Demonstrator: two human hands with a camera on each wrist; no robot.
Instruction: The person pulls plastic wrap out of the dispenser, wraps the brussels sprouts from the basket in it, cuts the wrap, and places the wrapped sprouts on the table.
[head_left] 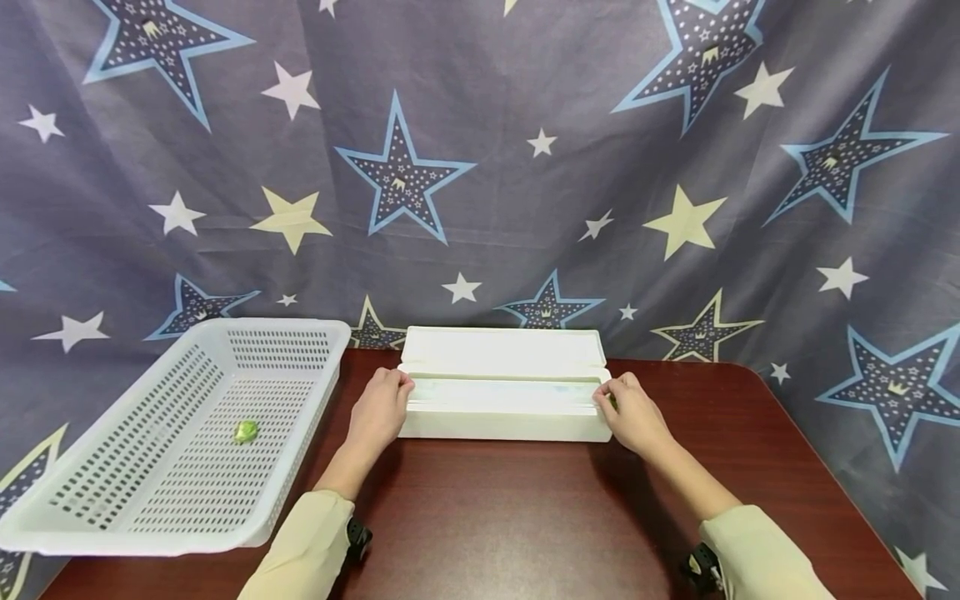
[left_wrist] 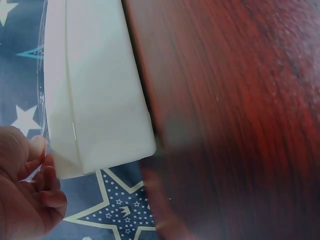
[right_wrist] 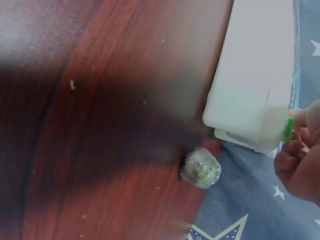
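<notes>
A long white cling film dispenser (head_left: 506, 425) sits near the table's back edge, its lid (head_left: 504, 350) raised. Clear cling film (left_wrist: 42, 100) shows as a thin sheet along its upper edge. My left hand (head_left: 381, 406) pinches the film at the dispenser's left end, thumb against fingertips. At the opposite end my right hand (head_left: 636, 412) pinches the film's other side, with a small green tab (right_wrist: 288, 129) showing at its fingertips. Near that end, a round greenish bundle wrapped in film (right_wrist: 201, 168) lies on the table; my right hand mostly hides it in the head view.
To the left stands a white perforated basket (head_left: 300, 467) with a small green vegetable (head_left: 245, 431) inside, like a Brussels sprout. The dark red wooden table (head_left: 517, 517) has a rounded back right corner. A star-patterned grey cloth (head_left: 510, 233) hangs behind it.
</notes>
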